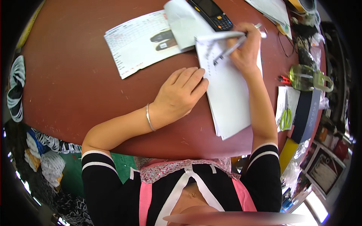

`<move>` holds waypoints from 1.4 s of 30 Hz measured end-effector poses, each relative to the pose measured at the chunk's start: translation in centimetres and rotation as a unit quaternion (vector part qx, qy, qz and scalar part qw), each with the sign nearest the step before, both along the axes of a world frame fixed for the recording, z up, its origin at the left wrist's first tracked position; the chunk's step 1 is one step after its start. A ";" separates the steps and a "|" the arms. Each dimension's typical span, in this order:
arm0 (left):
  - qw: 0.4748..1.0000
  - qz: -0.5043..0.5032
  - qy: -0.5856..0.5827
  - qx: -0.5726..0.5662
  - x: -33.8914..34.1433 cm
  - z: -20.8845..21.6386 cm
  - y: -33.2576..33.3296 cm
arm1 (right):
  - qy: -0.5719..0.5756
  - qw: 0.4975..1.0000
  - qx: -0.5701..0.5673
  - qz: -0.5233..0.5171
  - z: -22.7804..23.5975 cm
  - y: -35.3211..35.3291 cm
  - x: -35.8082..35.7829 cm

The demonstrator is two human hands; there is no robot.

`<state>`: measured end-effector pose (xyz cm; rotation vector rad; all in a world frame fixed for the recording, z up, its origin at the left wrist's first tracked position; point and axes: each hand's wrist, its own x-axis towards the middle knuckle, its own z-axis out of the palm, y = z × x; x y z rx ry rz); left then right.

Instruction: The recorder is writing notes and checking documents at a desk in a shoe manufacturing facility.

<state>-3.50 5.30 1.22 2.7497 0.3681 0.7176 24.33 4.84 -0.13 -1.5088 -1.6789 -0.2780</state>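
Note:
My right hand (247,51) is closed round a silver-grey pen (234,48), slightly smeared by motion. The pen's dark tip points down at a stack of white paper (230,94), near rows of small handwritten marks. Along the stack's top, a page looks folded back under the hand. My left hand (180,93) lies palm down on the reddish-brown table (94,94), fingers stretched out, with the fingertips at the stack's left edge. Left of the stack lies a printed sheet (137,47) with a picture of dark shoes or soles, partly covered by a curled white page (186,24).
Behind the papers lies a black handheld scanner (214,16) with a keypad. On the right are a green transparent jug (301,78), green-handled scissors (285,120), a dark blue box (306,115) and a small red tool (283,79). Black-and-white striped bundles (16,88) hang past the left edge.

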 end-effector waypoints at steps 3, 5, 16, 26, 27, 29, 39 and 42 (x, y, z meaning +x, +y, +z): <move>0.999 -0.021 0.023 0.011 0.6 0.3 -0.6 | -0.088 0.994 -0.029 -0.056 0.7 0.3 -0.7; 0.999 -0.026 0.041 0.019 0.8 0.1 -1.0 | -0.086 0.993 0.061 -0.061 1.3 0.3 -1.4; 0.997 0.012 0.068 0.032 0.2 -0.8 -2.8 | 0.523 0.825 -0.214 0.006 1.5 -7.7 -8.1; 0.992 0.022 0.057 0.107 -0.6 -1.8 -3.2 | 0.511 0.817 -0.262 -0.046 2.3 -6.9 -8.2; 0.993 0.014 0.052 0.102 -0.5 -1.7 -3.2 | 0.510 0.818 -0.262 -0.057 2.2 -7.1 -7.9; 0.993 0.009 0.070 0.096 -0.2 -1.3 -3.0 | 0.485 0.848 -0.208 -0.040 1.8 -7.1 -7.3; 0.994 -0.009 0.093 0.053 -0.5 -0.5 -2.5 | 0.406 0.885 -0.221 -0.049 1.5 -6.7 -7.6; 0.994 -0.011 0.091 0.056 -0.6 -0.7 -2.5 | 0.391 0.893 -0.222 -0.037 1.5 -6.8 -7.4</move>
